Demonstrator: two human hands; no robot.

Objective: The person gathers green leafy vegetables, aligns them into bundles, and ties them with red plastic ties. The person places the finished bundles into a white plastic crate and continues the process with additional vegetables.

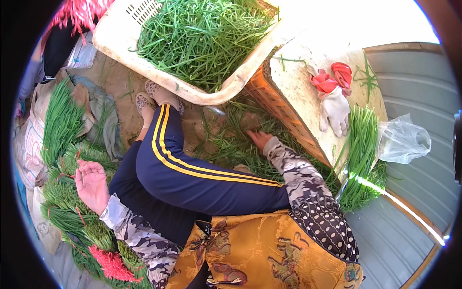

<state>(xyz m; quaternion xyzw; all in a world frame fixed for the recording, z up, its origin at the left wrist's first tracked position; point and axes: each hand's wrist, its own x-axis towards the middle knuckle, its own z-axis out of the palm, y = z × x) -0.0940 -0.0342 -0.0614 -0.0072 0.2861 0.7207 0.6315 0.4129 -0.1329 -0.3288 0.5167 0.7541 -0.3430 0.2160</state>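
Observation:
My left hand (92, 186) is palm up with curled fingers and nothing visible in it, over tied bundles of green stalks (65, 197). My right hand (260, 140) reaches down beside my leg, fingers spread above loose green leaves (234, 148) on the ground; no object shows in it. A white plastic basket (213, 98) in front of me holds a heap of cut green leaves (205, 39). On the board at the right lie white and red gloves (334, 104), and a bunch of long green stalks (361, 141) lies beside them.
An orange crate (285, 115) supports the pale board (296, 83). A clear plastic bag (404, 139) is by the corrugated metal wall (426, 104). Red ties (113, 263) lie on the bundles at lower left. Another person's dark-clothed leg (59, 47) shows at upper left.

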